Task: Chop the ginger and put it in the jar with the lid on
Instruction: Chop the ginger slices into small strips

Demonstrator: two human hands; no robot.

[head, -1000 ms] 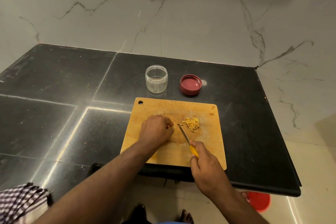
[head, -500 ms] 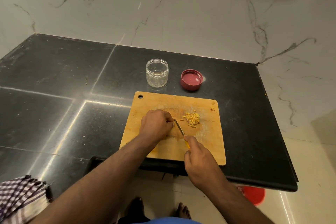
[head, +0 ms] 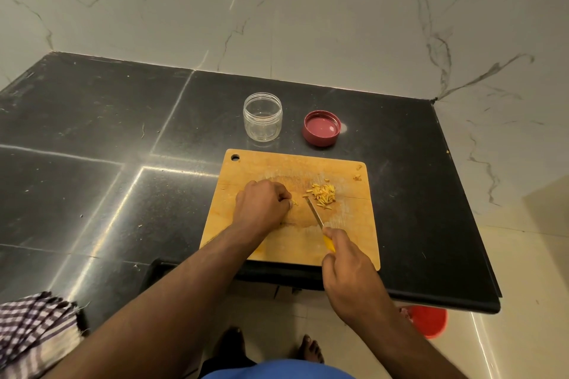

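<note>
The left hand (head: 261, 206) lies knuckles-up on the wooden cutting board (head: 246, 169), fingers curled, their tips pinching a small piece of ginger (head: 294, 202) that just peeps out at the thumb side. The right hand (head: 348, 268) sits nearer the body, at the board's near edge, fingers wrapped round the yellow handle of a small knife (head: 317, 218); the thin blade runs up and away from that hand, its tip close beside the left fingertips and at the edge of a heap of chopped ginger (head: 321, 195). The heap lies on the board just to the right of the left hand and beyond the right one. A few stray ginger bits (head: 357, 177) rest near the board's far right corner. Past both hands, on the black stone counter (head: 92, 132), a clear plastic jar (head: 262, 116) stands upright and open, beyond the left hand; its red lid (head: 321, 128) lies upturned just to the jar's right, apart from it. A checked cloth (head: 30, 329) hangs at the counter's near edge, well to the left of the left forearm, and a red bucket (head: 429, 320) sits on the floor below, right of the right wrist.
</note>
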